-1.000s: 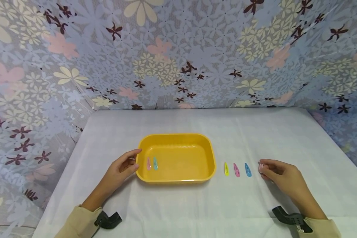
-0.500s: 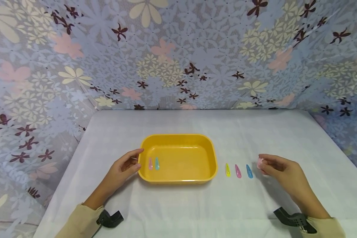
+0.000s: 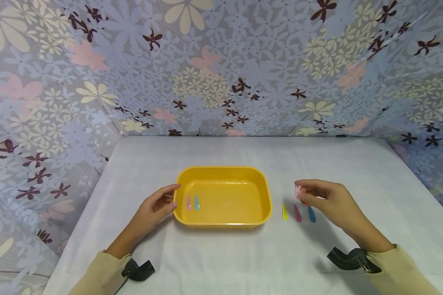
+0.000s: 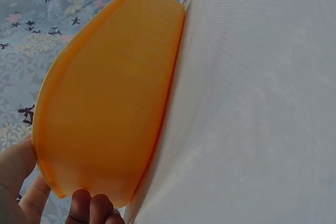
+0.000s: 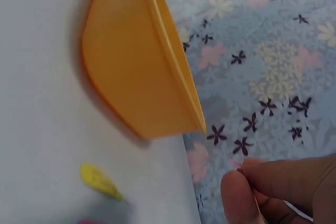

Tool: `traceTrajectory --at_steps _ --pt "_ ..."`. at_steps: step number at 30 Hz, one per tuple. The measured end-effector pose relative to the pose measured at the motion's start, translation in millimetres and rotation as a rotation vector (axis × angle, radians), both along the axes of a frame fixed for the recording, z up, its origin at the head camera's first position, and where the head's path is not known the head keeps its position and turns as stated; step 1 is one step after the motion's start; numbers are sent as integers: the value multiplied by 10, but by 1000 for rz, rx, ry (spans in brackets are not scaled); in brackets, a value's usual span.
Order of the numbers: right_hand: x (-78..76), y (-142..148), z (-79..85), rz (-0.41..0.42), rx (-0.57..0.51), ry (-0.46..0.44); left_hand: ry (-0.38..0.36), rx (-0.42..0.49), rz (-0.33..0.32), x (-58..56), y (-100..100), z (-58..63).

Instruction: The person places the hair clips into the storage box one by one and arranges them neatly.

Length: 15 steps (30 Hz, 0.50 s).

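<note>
A yellow plastic tray (image 3: 225,224) stands on the white cloth, with a pink snap hair clip (image 3: 188,202) and a light-blue one side by side at its left end. My left hand (image 3: 156,207) holds the tray's left end, thumb and fingertips at the rim and outer wall. Between thumb and forefinger, my right hand (image 3: 330,200) pinches a small pale pink hair clip (image 3: 297,191) above the cloth, right of the tray. Below that hand lie a yellow snap clip (image 3: 285,212), a darker pink one (image 3: 297,213) and a blue one (image 3: 311,214) in a row.
A white cloth (image 3: 221,258) covers the table. Behind it and at the sides hangs a flowered sheet (image 3: 221,73). Black wrist mounts (image 3: 138,270) sit at both sleeves.
My right hand has lifted the pale pink clip off the cloth and carried it left, over the row of clips. The left hand stays at the tray.
</note>
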State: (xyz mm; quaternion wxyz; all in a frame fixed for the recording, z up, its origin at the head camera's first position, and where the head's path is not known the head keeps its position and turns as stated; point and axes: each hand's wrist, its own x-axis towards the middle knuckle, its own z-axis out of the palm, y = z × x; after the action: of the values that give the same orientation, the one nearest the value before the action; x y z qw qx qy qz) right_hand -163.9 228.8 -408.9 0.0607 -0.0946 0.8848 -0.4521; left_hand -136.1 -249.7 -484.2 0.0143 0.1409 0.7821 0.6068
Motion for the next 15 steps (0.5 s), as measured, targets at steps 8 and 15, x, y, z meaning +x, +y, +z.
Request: traceTrajectory --at_steps 8,15 --pt "-131 -155 21 43 -128 -68 -2 -3 0 -4 18 6" --pt "-200 -303 111 67 -132 -103 -1 -1 7 2 9 8"
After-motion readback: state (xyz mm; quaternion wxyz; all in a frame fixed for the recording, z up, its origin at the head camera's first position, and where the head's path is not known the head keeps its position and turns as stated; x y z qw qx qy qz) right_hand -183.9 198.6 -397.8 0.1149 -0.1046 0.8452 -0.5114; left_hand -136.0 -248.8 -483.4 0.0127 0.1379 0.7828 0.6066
